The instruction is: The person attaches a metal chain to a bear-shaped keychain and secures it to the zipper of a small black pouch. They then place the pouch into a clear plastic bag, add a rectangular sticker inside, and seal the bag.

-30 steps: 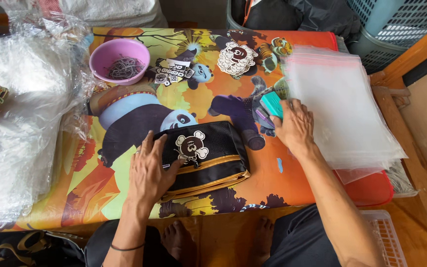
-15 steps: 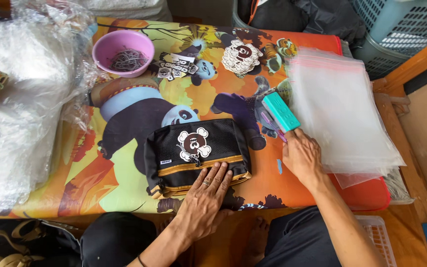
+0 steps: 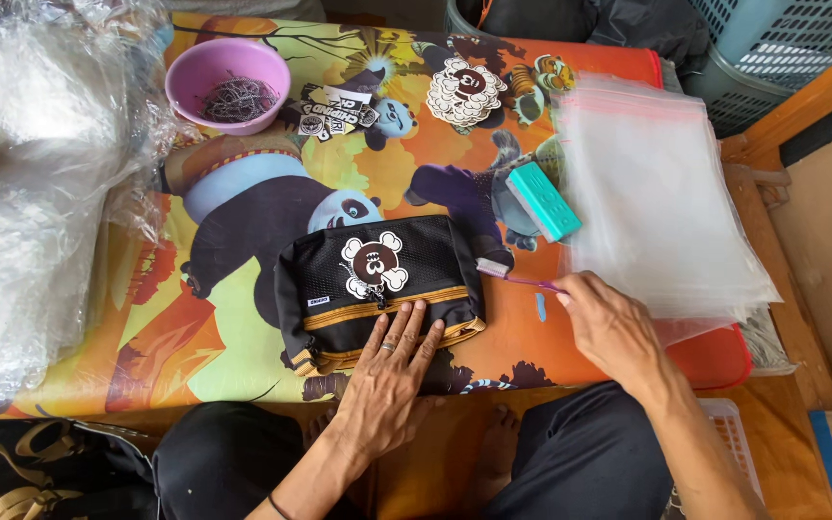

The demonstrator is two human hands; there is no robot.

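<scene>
A black pouch (image 3: 377,289) with an orange stripe and a white skull patch lies on the cartoon-printed low table (image 3: 243,356). My left hand (image 3: 392,371) rests flat on the pouch's lower edge, fingers spread. My right hand (image 3: 609,323) pinches a thin pink-handled brush (image 3: 517,277), whose bristle end touches the pouch's right side. A teal block (image 3: 543,199) lies just above the brush, next to a stack of clear zip bags (image 3: 657,202).
A purple bowl (image 3: 228,85) holding small metal pieces stands at the back left, with paper tags (image 3: 334,111) beside it. Crumpled clear plastic (image 3: 31,193) covers the left side. Blue baskets (image 3: 782,39) sit behind the table, and a wooden frame (image 3: 782,241) borders the right.
My left hand slid from the pouch's left side down to its lower edge. My right hand left the teal block and now holds the brush against the pouch.
</scene>
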